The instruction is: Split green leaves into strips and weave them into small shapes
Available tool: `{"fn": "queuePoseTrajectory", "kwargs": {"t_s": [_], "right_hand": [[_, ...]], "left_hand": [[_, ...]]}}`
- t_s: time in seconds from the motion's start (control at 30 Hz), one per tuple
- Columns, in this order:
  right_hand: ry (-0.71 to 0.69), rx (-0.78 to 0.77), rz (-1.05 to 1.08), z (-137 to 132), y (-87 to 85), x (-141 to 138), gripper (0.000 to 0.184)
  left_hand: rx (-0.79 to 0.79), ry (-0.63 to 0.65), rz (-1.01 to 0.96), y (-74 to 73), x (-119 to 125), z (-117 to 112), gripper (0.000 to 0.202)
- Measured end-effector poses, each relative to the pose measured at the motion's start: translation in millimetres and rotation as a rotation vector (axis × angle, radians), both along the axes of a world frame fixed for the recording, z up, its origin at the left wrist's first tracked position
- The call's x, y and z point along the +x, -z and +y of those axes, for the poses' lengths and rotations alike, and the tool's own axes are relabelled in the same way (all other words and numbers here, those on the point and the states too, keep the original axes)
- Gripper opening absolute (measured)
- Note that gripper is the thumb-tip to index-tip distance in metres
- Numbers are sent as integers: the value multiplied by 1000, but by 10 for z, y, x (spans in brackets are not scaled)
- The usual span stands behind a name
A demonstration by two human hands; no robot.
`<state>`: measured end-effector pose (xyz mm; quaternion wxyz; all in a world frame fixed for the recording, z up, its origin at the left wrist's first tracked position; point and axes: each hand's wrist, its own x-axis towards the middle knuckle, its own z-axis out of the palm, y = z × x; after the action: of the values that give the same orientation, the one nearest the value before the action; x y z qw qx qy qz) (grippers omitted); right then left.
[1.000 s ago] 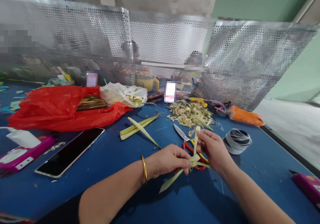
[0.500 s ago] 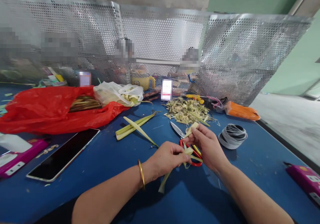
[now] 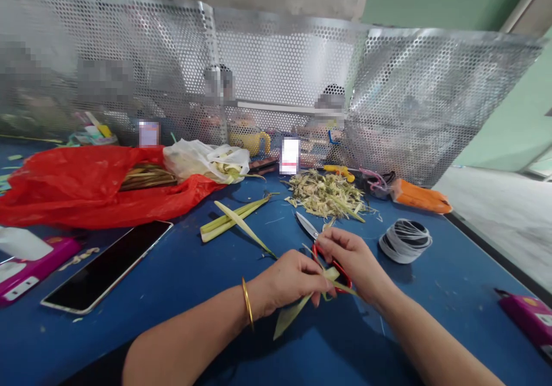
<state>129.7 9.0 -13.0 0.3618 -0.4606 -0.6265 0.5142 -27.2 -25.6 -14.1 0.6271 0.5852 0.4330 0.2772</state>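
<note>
Standing beside the blue tabletop (image 3: 185,282), one sees both hands meet over a pale green leaf strip (image 3: 293,314), held just above the surface near its front edge. The left hand (image 3: 288,279), with a gold bangle (image 3: 247,302) on its wrist, has its fingers closed, thumb and fingertips pinching the strip where it is folded. The right hand (image 3: 356,262) is curled shut on the same bunch of folds from the other side. Beneath them lie red-handled scissors (image 3: 306,225), blades pointing away, with neither hand gripping them.

By my reckoning the work is about midway. A few folds sit bunched between the fingers, yet a long tail of the strip hangs loose toward the person, not folded in. A heap of leaf trimmings (image 3: 325,193) further back suggests much cutting is done, while several fresh leaf blades (image 3: 235,219) lie unused to its left.

A coil of white cord (image 3: 405,240) rests to the right. A phone (image 3: 106,265) and a red plastic bag (image 3: 95,184) with more leaves inside sit to the left. A perforated metal screen (image 3: 280,69) closes off the far side.
</note>
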Motion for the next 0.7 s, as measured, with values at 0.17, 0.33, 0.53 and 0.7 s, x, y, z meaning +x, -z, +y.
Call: {"fn": "queuePoseTrajectory", "kwargs": {"t_s": [0.17,0.33,0.53,0.7], "right_hand": [[0,382,-370,60,-52,123,29],[-173,609,-581,33,-122,155,27],[-56,771,-592,77,-54,144,24],[92,1219,-614,-132,-112,44,17]], "left_hand": [[-59,-234,-139,-55,-70,97,20],[-104,-290,-217,-89,-113,152,17],[-125,-320,-251,-73,-94,158,14],[-204,-384,-325,-34,-84,172,21]]}}
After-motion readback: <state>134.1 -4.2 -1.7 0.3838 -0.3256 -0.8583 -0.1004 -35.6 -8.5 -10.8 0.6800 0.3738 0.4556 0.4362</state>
